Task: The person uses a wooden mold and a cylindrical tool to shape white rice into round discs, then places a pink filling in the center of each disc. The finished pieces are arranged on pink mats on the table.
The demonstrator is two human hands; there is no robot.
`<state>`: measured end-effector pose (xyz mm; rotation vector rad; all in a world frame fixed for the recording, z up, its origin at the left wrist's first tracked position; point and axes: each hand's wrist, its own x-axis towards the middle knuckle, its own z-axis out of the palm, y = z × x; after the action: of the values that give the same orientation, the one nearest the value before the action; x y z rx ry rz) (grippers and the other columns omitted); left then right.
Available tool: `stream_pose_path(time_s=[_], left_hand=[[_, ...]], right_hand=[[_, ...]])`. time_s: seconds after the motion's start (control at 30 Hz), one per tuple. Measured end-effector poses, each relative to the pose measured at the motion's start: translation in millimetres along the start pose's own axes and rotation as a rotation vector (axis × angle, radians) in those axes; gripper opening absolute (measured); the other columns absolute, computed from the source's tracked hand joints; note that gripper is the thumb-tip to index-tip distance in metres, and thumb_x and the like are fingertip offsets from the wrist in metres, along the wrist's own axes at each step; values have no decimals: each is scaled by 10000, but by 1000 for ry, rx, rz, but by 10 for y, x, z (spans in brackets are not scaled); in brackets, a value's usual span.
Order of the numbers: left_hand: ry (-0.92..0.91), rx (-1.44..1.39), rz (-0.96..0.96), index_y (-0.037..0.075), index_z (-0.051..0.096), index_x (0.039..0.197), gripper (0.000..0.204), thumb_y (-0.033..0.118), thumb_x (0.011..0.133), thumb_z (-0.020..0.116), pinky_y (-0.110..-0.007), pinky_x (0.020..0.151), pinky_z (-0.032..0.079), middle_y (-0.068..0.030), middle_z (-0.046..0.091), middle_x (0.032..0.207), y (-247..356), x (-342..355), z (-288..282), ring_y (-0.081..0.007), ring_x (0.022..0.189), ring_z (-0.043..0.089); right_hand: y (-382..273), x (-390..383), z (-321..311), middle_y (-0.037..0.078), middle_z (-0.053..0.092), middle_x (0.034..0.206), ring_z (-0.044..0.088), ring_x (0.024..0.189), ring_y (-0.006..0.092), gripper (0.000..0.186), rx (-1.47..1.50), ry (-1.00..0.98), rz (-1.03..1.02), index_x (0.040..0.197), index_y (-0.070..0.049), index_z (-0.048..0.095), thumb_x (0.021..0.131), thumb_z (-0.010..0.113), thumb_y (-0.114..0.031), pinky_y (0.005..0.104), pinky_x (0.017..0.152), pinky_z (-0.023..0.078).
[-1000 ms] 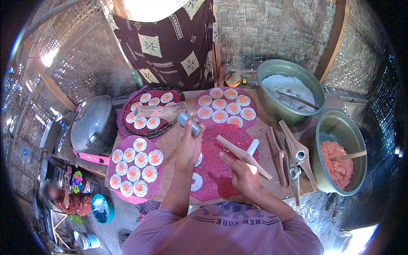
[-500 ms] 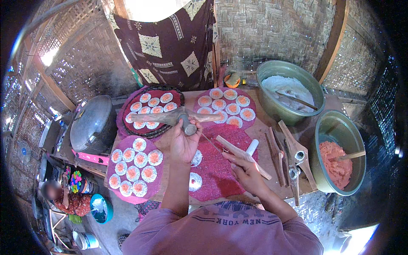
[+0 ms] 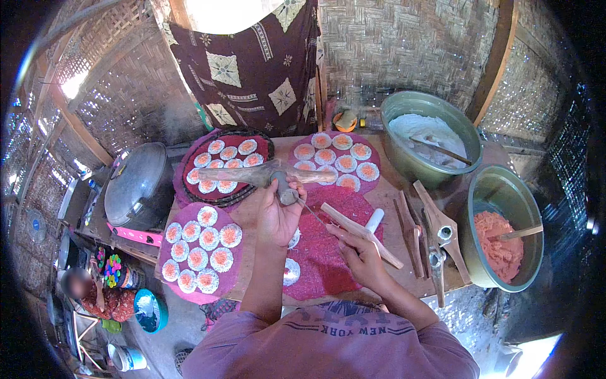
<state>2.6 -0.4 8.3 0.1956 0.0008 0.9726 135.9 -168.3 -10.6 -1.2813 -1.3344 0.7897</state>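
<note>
My left hand [image 3: 279, 218] holds a wooden tool [image 3: 243, 175] with long flat arms and a metal cylinder at its middle, raised over the table. My right hand [image 3: 360, 256] is closed on a thin metal rod [image 3: 314, 213] that reaches up toward the cylinder. Beneath my hands lies a red mesh mat [image 3: 325, 271] with white rounds [image 3: 290, 271], partly covered by my hands. A wooden piece [image 3: 385, 252] and a white cylinder [image 3: 374, 221] lie beside my right hand. Several white rounds with orange centres sit on a left mat [image 3: 170, 249], a back mat [image 3: 372, 139] and a tray [image 3: 194, 192].
A green tub of white paste [image 3: 429, 129] and one of orange paste [image 3: 495, 246] stand right, beside more wooden presses [image 3: 442, 215]. A lidded pot [image 3: 136, 183] is left. A person [image 3: 104, 300] sits lower left near a turquoise basin [image 3: 161, 311]. A patterned cloth [image 3: 246, 63] hangs behind.
My left hand has turned the tool so its cylinder points toward me and its arms lie crosswise. In the last half second both hands moved only slightly.
</note>
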Motion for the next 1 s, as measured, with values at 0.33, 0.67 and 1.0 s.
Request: stream_pose_path(time_s=[0.33,0.67,1.0], left_hand=[[137,632,176,103,539,1018,119,89,924,609,-346,697,528,-25,563,824,394,-145,-268,-154,770,585],[395,1075,346,61,592,984,177,97,860,713,-270,639,507,-56,631,836,373,-263,-604,-143,701,611],[205,780,79,130,358,1440,518,332,989,515,-404,973,420,-45,457,1424,15,-83,-478,-186,1330,404]], right_hand=[[829,-66,-758,295,597,1084,583,1055,411,473,-539,363,411,1368,-47,463,897,492,-28,449,889,473],[1418,-393,-761,185,545,1113,531,1046,365,358,-1192,368,128,1161,-78,601,858,608,-268,495,934,399],[807,-455,-305,194,551,1044,597,869,445,294,-714,184,259,1041,8,526,871,644,-202,497,682,499]])
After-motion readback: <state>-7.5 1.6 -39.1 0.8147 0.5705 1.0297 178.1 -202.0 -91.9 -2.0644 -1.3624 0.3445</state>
